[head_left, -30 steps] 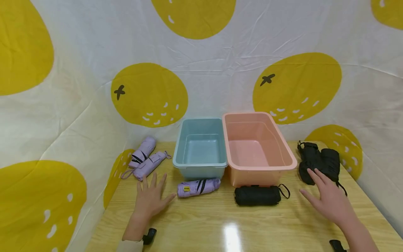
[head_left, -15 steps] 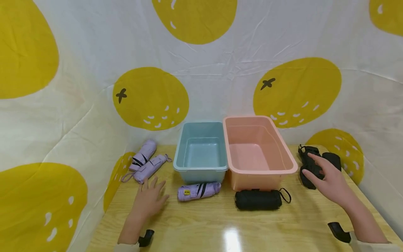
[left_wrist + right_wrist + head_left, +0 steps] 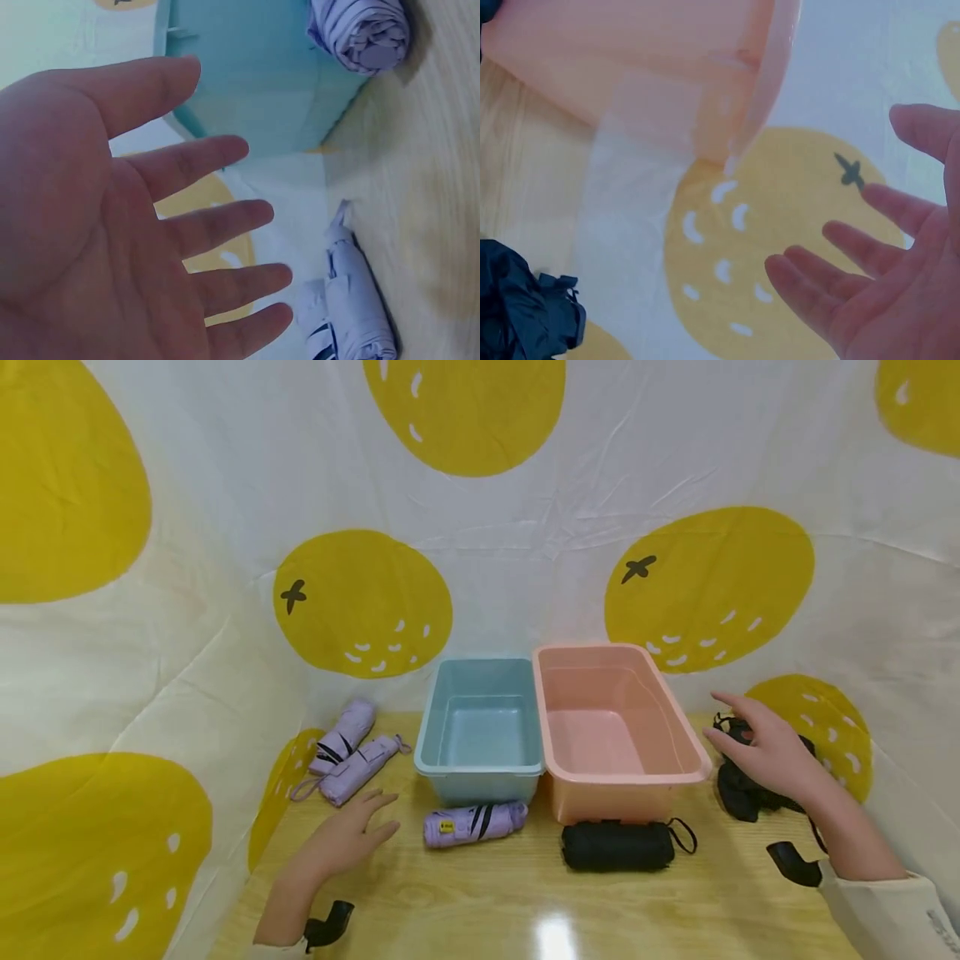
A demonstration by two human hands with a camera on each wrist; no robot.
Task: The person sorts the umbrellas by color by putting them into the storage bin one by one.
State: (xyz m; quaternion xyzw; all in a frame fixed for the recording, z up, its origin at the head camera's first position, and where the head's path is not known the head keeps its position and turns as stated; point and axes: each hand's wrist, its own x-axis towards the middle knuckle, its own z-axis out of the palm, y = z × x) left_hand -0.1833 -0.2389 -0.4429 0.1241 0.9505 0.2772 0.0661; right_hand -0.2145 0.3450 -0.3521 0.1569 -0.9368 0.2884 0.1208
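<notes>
My left hand [image 3: 341, 843] hovers over the left of the table, fingers apart and holding nothing. Nearest to it are a folded lilac umbrella [image 3: 360, 771] with a wrist loop, a second lilac umbrella [image 3: 352, 725] behind that one, and a third lilac umbrella [image 3: 474, 824] before the blue bin. On the right, my right hand [image 3: 776, 752] is raised with spread, slightly bent fingers and nothing in its grasp. Below and behind it lie black folded umbrellas [image 3: 742, 793], partly hidden by the hand. Another black umbrella [image 3: 618, 846] lies in front of the pink bin.
A light blue bin [image 3: 480, 770] and a larger pink bin [image 3: 633, 778] stand side by side at the back of the wooden table [image 3: 450, 910]. Nothing shows inside either. A white cloth [image 3: 510, 593] with yellow fruit prints hangs behind and along the sides.
Both hands have lifted off lower positions near the umbrellas: the left has drawn back and turned sideways, the right has risen toward the pink bin's side. The umbrellas and bins stay put.
</notes>
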